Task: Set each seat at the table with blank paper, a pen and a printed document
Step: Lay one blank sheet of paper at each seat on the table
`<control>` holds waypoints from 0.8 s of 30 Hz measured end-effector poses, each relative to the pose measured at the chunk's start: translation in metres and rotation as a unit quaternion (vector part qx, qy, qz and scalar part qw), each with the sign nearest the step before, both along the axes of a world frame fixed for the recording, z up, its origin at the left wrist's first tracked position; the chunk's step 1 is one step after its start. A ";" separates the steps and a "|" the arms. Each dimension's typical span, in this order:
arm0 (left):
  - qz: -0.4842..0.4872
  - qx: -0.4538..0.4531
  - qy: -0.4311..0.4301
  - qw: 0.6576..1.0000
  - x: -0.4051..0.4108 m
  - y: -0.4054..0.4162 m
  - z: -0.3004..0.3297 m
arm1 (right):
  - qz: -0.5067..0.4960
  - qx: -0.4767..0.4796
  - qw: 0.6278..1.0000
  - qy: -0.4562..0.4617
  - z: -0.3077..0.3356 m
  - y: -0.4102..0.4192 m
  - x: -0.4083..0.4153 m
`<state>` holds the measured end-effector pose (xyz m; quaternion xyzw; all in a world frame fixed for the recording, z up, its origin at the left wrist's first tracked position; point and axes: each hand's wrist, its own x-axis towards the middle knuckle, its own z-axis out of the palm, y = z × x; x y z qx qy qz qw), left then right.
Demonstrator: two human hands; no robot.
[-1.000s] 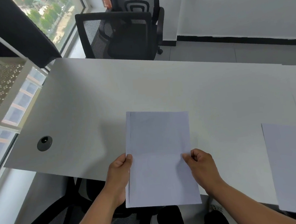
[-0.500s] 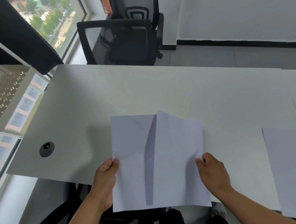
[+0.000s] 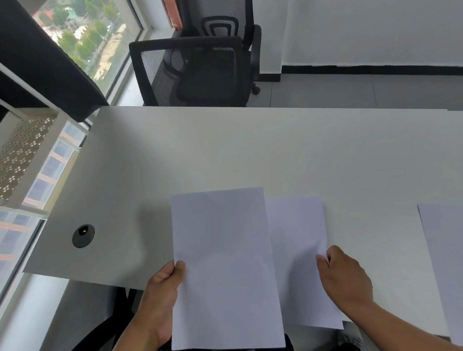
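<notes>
My left hand [image 3: 162,296] grips the left edge of a white sheet of paper [image 3: 222,268], held over the near edge of the white table [image 3: 250,147]. A second white sheet [image 3: 297,252] lies flatter to its right, partly under the first. At that second sheet's right edge is my right hand [image 3: 345,277], fingers curled against the paper. Another blank sheet [image 3: 458,270] lies on the table at the far right. No pen shows.
A black mesh office chair [image 3: 191,74] stands at the far side of the table, with another behind it. A round black cable grommet [image 3: 83,235] sits in the table's left part. Windows run along the left. A black chair [image 3: 105,346] is below me.
The single stack I held with both hands has split into two sheets. My left hand carried one sheet leftward, while the other sheet went right and lower with my right hand.
</notes>
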<state>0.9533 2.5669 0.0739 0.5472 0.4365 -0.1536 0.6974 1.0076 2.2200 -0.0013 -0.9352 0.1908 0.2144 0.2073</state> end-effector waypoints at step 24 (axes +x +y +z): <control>0.011 -0.033 0.001 0.999 -0.004 -0.014 -0.002 | 0.007 -0.095 0.991 -0.094 -0.016 0.003 0.002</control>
